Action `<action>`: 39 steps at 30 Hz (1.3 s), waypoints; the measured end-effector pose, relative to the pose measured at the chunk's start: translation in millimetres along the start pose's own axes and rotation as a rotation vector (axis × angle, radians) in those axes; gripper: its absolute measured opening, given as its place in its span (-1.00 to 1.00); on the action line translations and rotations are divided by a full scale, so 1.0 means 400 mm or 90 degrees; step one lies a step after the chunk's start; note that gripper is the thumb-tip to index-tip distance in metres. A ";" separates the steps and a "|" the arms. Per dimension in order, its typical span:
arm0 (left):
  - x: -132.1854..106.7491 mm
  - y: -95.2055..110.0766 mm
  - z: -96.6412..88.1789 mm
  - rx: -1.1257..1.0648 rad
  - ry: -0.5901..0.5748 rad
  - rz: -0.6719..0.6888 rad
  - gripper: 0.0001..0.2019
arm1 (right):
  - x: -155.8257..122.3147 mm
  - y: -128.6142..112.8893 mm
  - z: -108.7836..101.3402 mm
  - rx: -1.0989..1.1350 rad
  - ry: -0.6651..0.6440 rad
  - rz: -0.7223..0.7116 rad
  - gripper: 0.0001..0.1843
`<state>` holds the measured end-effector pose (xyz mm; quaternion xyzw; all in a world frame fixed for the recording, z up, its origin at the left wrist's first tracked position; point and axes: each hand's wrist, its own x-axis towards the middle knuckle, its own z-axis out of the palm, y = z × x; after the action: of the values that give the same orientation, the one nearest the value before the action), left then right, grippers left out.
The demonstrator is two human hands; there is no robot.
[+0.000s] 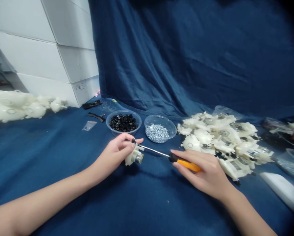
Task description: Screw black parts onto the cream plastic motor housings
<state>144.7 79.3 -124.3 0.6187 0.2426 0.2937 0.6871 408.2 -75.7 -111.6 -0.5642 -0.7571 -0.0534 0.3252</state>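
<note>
My left hand (114, 154) holds a small white plastic gearbox housing (134, 155) with a metal motor can at its end, gripped between thumb and fingers. My right hand (201, 170) is wrapped around the orange-and-black handle of a screwdriver (186, 165). Its thin steel shaft runs left, and the tip reaches the top of the housing beside my left fingertips. Part of the housing is hidden by those fingers.
Behind my hands stand a clear bowl of small black parts (123, 122) and a clear bowl of silver screws (158, 129). Heaps of white motor assemblies lie at right (223, 141) and far left (14, 108). Blue cloth covers the table (137, 209). White boxes (50, 49) stack behind.
</note>
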 end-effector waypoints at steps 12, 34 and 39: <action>-0.016 0.018 0.027 -0.020 0.052 -0.024 -0.61 | 0.011 -0.016 -0.005 0.054 -0.007 0.043 -0.72; -0.026 0.002 0.035 0.111 -0.008 0.027 -0.64 | 0.010 -0.020 -0.010 0.124 -0.105 0.207 -0.73; -0.023 -0.001 0.035 0.107 -0.025 0.046 -0.63 | 0.010 -0.017 -0.013 0.186 -0.108 0.273 -0.76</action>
<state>148.1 63.0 -123.2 0.6879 0.2306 0.2849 0.6265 403.7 -77.2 -103.4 -0.6612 -0.6446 0.1739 0.3422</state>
